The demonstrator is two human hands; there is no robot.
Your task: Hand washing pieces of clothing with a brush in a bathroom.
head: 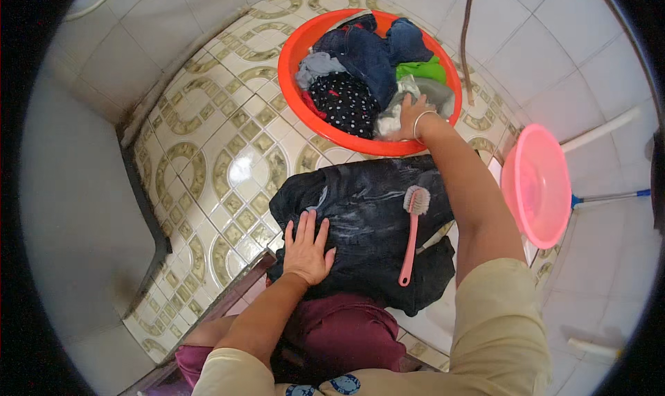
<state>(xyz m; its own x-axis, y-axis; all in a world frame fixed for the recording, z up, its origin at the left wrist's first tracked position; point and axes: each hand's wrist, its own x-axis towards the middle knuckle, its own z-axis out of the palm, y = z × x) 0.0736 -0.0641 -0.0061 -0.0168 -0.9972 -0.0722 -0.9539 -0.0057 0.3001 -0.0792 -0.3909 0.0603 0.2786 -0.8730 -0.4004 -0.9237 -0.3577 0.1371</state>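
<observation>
Dark wet trousers [358,209] are spread before me, with pale suds streaked over them. My left hand [306,250] lies flat on the dark cloth, fingers apart. A pink-handled scrubbing brush [410,250] rests bristles up on the right part of the cloth. My right hand [415,118] reaches over the near rim of an orange-red basin [332,128], at the soapy water and a whitish cloth [387,123]. Whether its fingers grip anything is hard to make out. The basin also holds blue jeans [358,58], a black polka-dot garment [345,105] and a bright green cloth [421,71].
A pink basin [537,188] leans on its side by the tiled wall [597,250] at right, near a blue-and-grey pole [613,196]. A brown hose [466,42] hangs behind the orange-red basin. Patterned floor tiles [244,167] look wet. A grey door panel [83,214] stands at left.
</observation>
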